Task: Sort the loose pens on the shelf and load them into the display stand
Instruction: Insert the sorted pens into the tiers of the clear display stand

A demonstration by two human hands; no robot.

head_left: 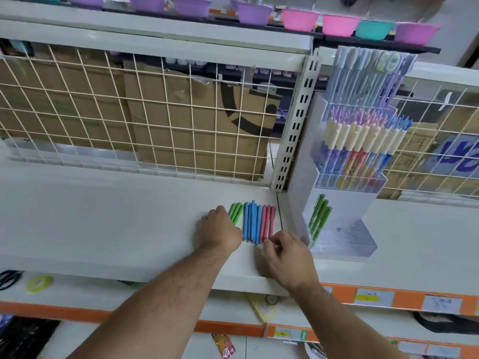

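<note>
Green, blue and pink – the loose pens lie sorted by colour in three tight rows on the white shelf (103,221), side by side and pointing away from the person, just left of the display stand (347,208). The green pens (236,212) are on the left, the blue pens (252,221) in the middle and the pink pens (268,221) on the right, nearest the stand. The left hand (220,231) lies knuckles-up over the near ends of the green row with its fingers curled under and hidden, so I cannot tell whether it grips the pens or only presses on them. The right hand (287,255) has bent fingers, their tips at the near ends of the pink row; whether they pinch a pen there or merely touch it is not clear from this angle. A few matching pens (320,218) already stand leaning at the left of the stand's lowest clear tier, while the upper tiers are packed with other pens (363,141). By the look of it the sorting is as good as done and loading has only begun. The next move, I judge, calls for gathering one colour as a bunch – most likely the greens, to join those in the tier – lifting it clear of the blue row without scattering it, then carrying it right and dropping the pens upright into the tier beside the ones there.
</note>
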